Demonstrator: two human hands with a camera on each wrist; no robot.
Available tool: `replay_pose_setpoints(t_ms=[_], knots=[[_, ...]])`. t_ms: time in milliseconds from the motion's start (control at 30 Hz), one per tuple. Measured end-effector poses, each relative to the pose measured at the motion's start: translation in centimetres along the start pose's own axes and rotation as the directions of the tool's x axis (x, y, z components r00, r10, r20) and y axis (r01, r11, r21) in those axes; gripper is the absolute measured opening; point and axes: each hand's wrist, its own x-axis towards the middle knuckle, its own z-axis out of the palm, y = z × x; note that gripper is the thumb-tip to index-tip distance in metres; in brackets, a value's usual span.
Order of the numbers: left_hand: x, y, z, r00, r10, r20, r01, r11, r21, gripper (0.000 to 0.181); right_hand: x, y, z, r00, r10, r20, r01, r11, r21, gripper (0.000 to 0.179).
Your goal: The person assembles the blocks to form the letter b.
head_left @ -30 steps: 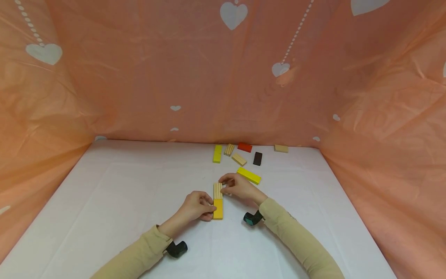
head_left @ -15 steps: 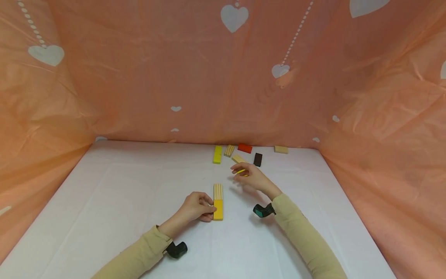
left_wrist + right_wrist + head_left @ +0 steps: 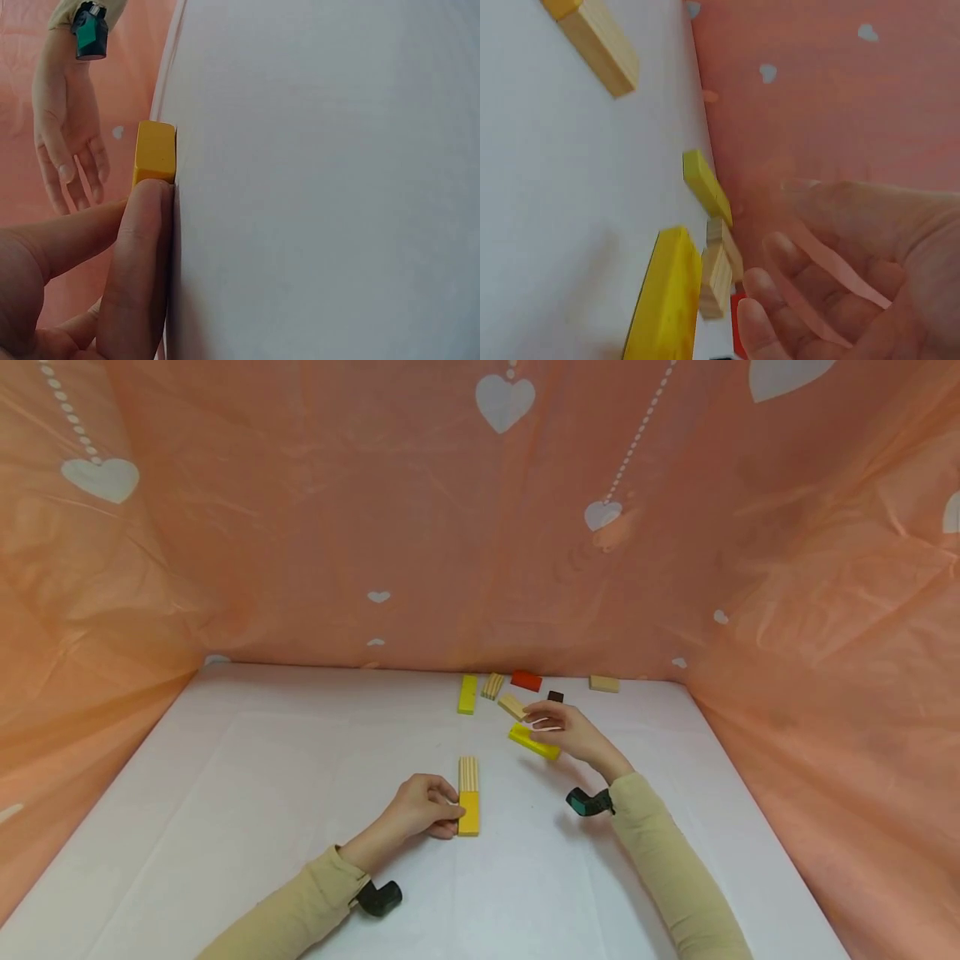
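Observation:
In the head view, my left hand (image 3: 423, 807) holds an orange-yellow block (image 3: 468, 814) at its left side, thumb against it. The left wrist view shows the fingertips at that block (image 3: 155, 150). A striped natural-wood block (image 3: 468, 773) lies end to end with it, on its far side. My right hand (image 3: 573, 732) hovers above the other blocks, fingers loosely bent and nothing in them. Under it lies a bright yellow block (image 3: 531, 742), also in the right wrist view (image 3: 664, 300). Close to its fingertips is a pale wooden block (image 3: 512, 706); a dark block (image 3: 556, 697) is partly hidden behind it.
Along the back of the white table (image 3: 247, 760) lie a lime-yellow block (image 3: 467, 694), a striped block (image 3: 492, 686), a red block (image 3: 527, 680) and a plain wooden block (image 3: 604, 683). An orange cloth with hearts (image 3: 420, 527) surrounds the back and sides.
My right hand has left the striped block and moved right and away from me, over the scattered blocks. My left hand has stayed at the orange-yellow block.

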Motion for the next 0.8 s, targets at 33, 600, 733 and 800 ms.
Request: replay_pose_setpoints(t_ms=[33, 600, 733, 800], knots=[[0.0, -0.1, 0.0, 1.0, 0.001, 0.002, -0.001, 1.0, -0.001, 0.021, 0.0, 0.2, -0.1, 1.0, -0.001, 0.001, 0.001, 1.0, -0.003, 0.043], [0.2, 0.0, -0.1, 1.0, -0.008, -0.005, 0.008, 1.0, 0.002, 0.022, -0.1, 2.7, -1.4, 1.0, 0.013, -0.011, -0.014, 0.998, -0.064, 0.045], [0.3, -0.1, -0.1, 1.0, -0.014, -0.003, 0.014, 1.0, -0.004, 0.022, 0.3, 3.5, -1.2, 0.999, 0.045, -0.016, -0.047, 0.991, -0.126, 0.045], [0.3, -0.1, -0.1, 1.0, -0.017, -0.004, 0.017, 1.0, -0.004, 0.022, 0.5, 3.6, -1.0, 0.998, 0.058, -0.018, -0.06, 0.984, -0.166, 0.045]])
